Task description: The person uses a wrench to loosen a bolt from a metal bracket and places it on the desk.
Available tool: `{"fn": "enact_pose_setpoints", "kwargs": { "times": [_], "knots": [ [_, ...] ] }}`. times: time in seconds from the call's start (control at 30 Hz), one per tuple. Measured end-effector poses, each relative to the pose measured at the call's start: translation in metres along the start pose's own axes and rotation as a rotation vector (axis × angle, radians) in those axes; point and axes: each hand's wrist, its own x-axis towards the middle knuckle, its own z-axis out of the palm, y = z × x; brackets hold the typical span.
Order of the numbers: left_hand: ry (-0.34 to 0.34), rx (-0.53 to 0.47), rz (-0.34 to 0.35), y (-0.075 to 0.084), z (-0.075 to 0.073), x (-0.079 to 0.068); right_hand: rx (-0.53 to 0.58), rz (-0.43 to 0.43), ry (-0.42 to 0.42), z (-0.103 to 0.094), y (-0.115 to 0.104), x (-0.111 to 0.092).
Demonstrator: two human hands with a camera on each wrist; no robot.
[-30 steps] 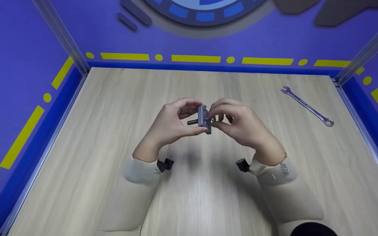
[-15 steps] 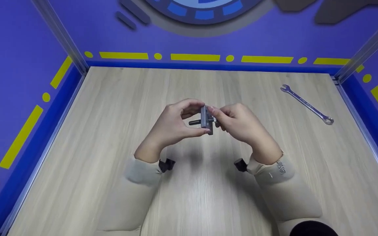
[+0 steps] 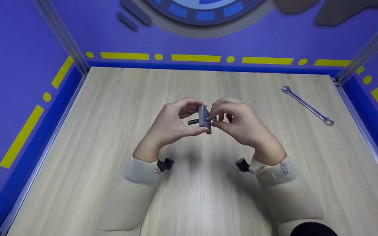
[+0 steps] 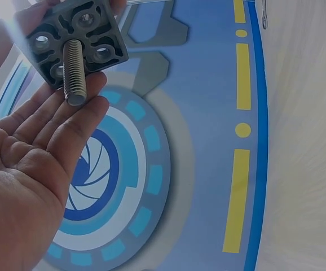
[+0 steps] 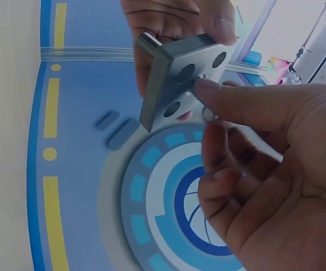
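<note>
Above the table, my left hand holds a grey square plate by its edges, thumb below and fingers above. Holes sit near the plate's corners, and ribs show on one face in the left wrist view. A threaded bolt passes through its middle, its long end pointing toward my left palm. On the plate's smooth side, my right hand pinches the bolt's other end between thumb and fingers. Fingertips partly hide that end, so its shape cannot be made out.
A silver combination wrench lies at the right rear of the wooden table. Blue panels with yellow marks stand along the back and both sides. Black wrist cameras hang near each cuff.
Half a second ago my right thumb was turned up near the plate's upper part; now it is below, with the fingers above. The left hand and plate have shifted slightly left.
</note>
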Motion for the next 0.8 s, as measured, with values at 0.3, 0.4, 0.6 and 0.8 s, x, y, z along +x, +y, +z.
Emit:
{"fn": "enact_pose_setpoints", "kwargs": {
  "times": [0.3, 0.4, 0.6, 0.8],
  "knots": [
    [0.004, 0.01, 0.003, 0.0008, 0.0001, -0.0009, -0.03, 0.168, 0.014, -0.0049, 0.0001, 0.0011],
    [0.004, 0.021, 0.015, 0.0008, 0.0009, -0.0012, -0.038, 0.315, -0.023, -0.002, 0.0014, 0.0038],
    [-0.002, 0.032, 0.037, -0.0015, 0.0026, -0.001, -0.027, 0.397, -0.09, 0.0017, 0.0016, 0.0057],
    [-0.009, 0.046, 0.035, 0.0006, 0.001, -0.0004, -0.051, 0.27, -0.061, -0.0022, 0.0011, 0.0035]
  ]
}}
